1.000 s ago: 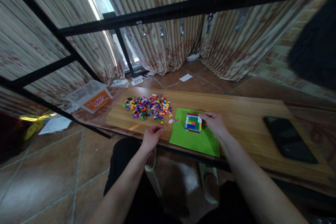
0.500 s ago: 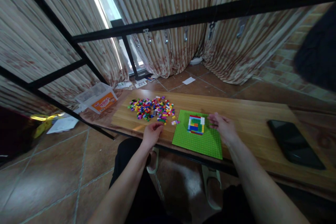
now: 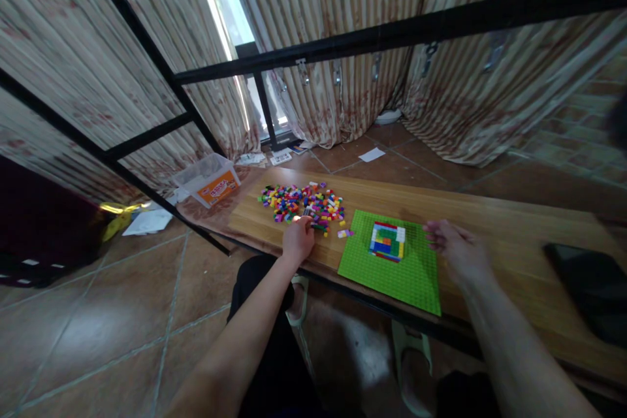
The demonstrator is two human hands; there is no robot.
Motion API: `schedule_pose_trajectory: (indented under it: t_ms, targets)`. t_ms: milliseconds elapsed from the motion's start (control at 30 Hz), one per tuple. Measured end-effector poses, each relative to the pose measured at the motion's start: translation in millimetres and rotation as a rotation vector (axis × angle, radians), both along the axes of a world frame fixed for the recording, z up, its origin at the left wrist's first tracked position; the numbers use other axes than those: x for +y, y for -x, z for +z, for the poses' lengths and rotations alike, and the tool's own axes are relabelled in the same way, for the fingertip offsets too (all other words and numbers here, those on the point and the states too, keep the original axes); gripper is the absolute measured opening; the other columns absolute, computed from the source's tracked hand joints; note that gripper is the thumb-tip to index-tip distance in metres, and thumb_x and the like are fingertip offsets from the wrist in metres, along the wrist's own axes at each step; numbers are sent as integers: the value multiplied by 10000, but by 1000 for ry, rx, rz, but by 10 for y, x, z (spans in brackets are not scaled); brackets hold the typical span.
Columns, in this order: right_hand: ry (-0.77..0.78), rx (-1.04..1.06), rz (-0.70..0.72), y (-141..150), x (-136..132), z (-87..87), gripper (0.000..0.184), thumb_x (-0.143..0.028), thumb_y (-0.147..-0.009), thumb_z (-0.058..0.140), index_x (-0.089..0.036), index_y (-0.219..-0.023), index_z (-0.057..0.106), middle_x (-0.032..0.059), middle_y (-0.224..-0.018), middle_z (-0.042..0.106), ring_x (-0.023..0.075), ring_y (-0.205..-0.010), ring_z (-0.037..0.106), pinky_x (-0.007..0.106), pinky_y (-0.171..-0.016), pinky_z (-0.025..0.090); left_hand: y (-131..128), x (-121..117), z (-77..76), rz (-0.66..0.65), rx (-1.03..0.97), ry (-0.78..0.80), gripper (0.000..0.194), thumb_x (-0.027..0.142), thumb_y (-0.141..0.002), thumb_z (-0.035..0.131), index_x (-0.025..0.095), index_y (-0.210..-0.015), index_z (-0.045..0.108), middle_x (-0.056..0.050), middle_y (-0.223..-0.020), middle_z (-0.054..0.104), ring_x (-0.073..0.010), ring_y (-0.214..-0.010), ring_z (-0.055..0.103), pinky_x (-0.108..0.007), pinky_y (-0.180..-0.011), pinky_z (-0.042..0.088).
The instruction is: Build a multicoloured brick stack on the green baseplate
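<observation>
At the near edge of a heap of small coloured toy bricks, my left hand has its fingertips drawn together; what lies between them, if anything, is hidden. My right hand hovers by the right edge of a green studded baseplate. Its fingers are loosely curled and a bit blurred, with no brick visible in them. On the baseplate sits a square build of bricks in red, white, blue, green, yellow and orange. A white brick forms its far right corner.
A few loose bricks lie between heap and baseplate. On the wooden board's right is a black phone-like slab. A clear plastic box with an orange label stands left. A black metal rail crosses beyond the table.
My right hand let go of the white brick at the build's corner and drew back to the right. My left hand moved forward to the brick heap. The view turned somewhat left.
</observation>
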State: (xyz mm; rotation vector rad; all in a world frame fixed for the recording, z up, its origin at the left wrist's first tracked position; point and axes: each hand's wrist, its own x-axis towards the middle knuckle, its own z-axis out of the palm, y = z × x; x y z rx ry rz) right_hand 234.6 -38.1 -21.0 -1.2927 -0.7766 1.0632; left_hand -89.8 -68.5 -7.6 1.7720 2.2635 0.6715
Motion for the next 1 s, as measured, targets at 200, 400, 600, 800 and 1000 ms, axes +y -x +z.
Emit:
schedule_pose_trajectory:
  t_ms: [200, 400, 600, 800, 1000]
  targets:
    - [15, -27, 31, 21, -9, 0, 363, -532, -617, 776, -188, -728, 736, 47, -745, 724, 121, -601, 605, 216, -505, 481, -38, -3, -51, -86, 17, -36, 291, 213, -854, 557, 208, -1123, 670, -98, -1141, 638, -223, -970, 626, -313, -840, 483]
    - [18, -62, 42, 29, -3, -16, 359, -522, -627, 764, -178, -728, 732, 71, -764, 731, 138, -593, 611, 233, -490, 483, 2, 29, -57, -111, -51, -104, 175, 198, -839, 576, 199, -971, 690, -98, -1085, 648, -221, -933, 623, -316, -827, 474]
    - [53, -14, 36, 60, -9, 31, 337, -490, -586, 785, -179, -704, 733, 54, -742, 727, 122, -588, 602, 214, -488, 475, -123, -32, 20, -49, -762, -94, 91, 205, -769, 625, 159, -843, 649, -21, -712, 654, -137, -624, 598, -246, -617, 454]
    - [64, -7, 45, 80, -16, 57, 325, -467, -578, 787, -171, -704, 737, 60, -743, 729, 120, -589, 598, 210, -486, 472, -311, -200, 194, 0, -1304, 14, 291, 289, -644, 754, 143, -869, 644, -34, -803, 713, -80, -561, 596, -198, -554, 442]
    - [47, -49, 58, 76, -13, 41, 341, -493, -578, 784, -176, -694, 729, 79, -759, 739, 142, -594, 611, 230, -476, 479, -326, -167, 158, 48, -1201, 3, 192, 250, -681, 701, 139, -825, 639, -17, -720, 689, -81, -527, 577, -199, -538, 427]
